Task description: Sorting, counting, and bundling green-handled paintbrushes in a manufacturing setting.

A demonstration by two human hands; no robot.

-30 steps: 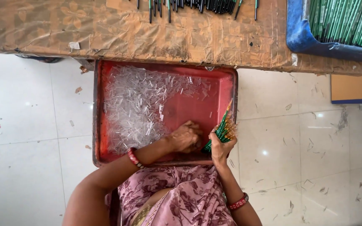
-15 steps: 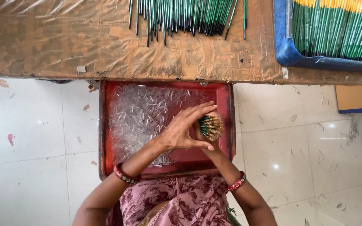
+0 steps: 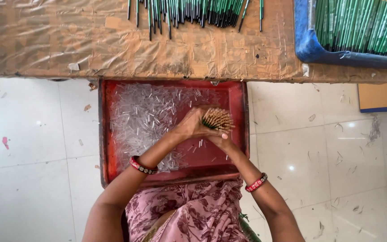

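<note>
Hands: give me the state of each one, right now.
Left hand: closed around the bundle of pencils, ends up, over the red tray.
Right hand: cupped under the same bundle, gripping it.

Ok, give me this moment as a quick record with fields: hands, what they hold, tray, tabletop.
left hand: cupped around the bundle's side
right hand: gripping the bundle from below
held item: bundle of thin sticks, pale tips facing the camera
red tray: on the person's lap, under both hands
tray contents: small clear tubes, heaped mostly on its left part
table: brown, taped surface, above the tray
on table: loose green sticks; blue tray with more green sticks
wrists: red bangles on both
</note>
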